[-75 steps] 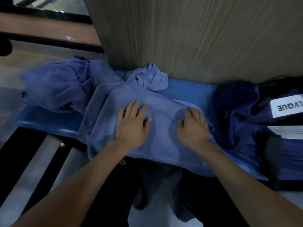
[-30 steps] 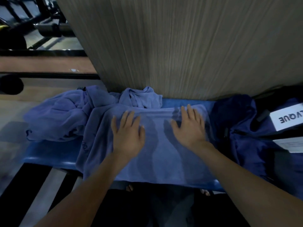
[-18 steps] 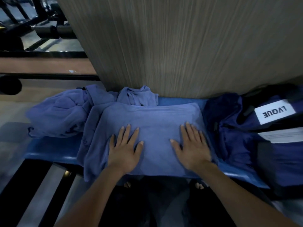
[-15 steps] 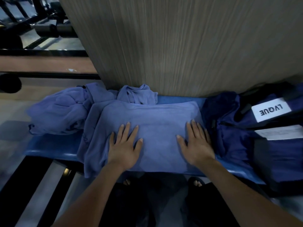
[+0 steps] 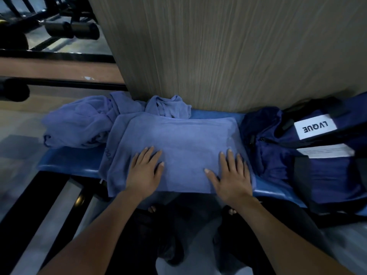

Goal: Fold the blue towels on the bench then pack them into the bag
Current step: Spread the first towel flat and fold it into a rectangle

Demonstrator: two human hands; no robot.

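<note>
Palms are pressing flat: the left hand (image 5: 144, 171) and right hand (image 5: 232, 178), fingers spread, are lying on the folded towel (image 5: 178, 147) mid-bench (image 5: 69, 159). Soft and limp, it is probably wanting gripping along its 6 o'clock edge; the bag (image 5: 317, 165) is sitting at 3 o'clock.

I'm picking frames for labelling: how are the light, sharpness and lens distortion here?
Head view: dim and bluish; hands and flat towel fairly sharp; wall panel streaked with blur; wide-angle lens bows the bench; bag mostly dark.

Blue bench (image 5: 75, 163): towels (image 5: 178, 147), bag (image 5: 317, 165).
</note>
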